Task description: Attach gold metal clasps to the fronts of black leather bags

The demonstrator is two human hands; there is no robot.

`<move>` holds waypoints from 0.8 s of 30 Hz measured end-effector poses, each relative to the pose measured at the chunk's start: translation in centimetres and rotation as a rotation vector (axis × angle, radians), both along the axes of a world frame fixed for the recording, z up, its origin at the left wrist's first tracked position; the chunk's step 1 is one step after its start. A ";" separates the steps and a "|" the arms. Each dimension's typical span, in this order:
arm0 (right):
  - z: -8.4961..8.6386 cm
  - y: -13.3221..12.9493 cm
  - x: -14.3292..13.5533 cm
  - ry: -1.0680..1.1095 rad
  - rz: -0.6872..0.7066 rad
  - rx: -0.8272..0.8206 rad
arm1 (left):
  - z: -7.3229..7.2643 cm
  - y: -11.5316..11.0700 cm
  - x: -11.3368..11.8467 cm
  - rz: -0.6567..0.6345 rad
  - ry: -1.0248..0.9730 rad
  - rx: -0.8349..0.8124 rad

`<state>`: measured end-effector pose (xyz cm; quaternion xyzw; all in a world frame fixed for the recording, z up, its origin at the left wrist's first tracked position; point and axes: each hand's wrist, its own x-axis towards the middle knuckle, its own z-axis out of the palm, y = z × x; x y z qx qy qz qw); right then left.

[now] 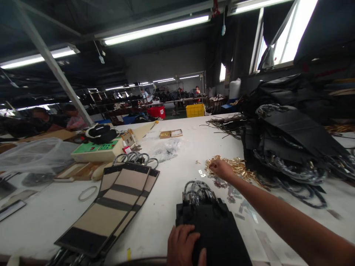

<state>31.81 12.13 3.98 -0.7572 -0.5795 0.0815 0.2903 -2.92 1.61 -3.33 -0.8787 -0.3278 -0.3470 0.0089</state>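
My left hand (183,245) lies on a stack of black panels (219,232) at the table's front, its fingers stretched out over the left edge. Clear-wrapped looped handles (198,190) stick out from the far end of that stack. Farther forward, my right hand (222,169) reaches into a pile of small gold-coloured metal pieces (239,167), fingertips pinched together. Whatever is between those fingertips is too small to make out. To the left lies another stack of panels, beige and black (111,205), with similar handles at its far end.
At right a large heap of black pieces (294,129) with wrapped handles stands high. Small flat plates (246,208) lie near my right forearm. A green-topped machine (97,147) stands at left, behind a ring (87,193). Plastic bags (168,149) and a small box (171,133) are farther back.
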 end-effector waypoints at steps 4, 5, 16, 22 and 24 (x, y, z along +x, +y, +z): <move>1.8 -7.5 -4.5 0.282 0.133 0.060 | 3.0 -0.4 0.5 -0.039 -0.194 -0.214; 1.8 -9.8 -6.2 0.505 0.189 0.093 | 3.8 -0.7 0.9 -0.041 -0.279 -0.356; -4.0 -19.6 -16.3 1.209 0.142 0.114 | 4.0 -2.8 4.3 -0.260 -0.764 -1.287; -5.4 -18.9 -16.6 0.907 0.004 0.291 | 3.1 -2.8 5.2 -0.221 -0.790 -1.236; -5.9 -18.8 -17.0 0.862 -0.047 0.325 | 2.8 -2.9 5.4 -0.204 -0.766 -1.163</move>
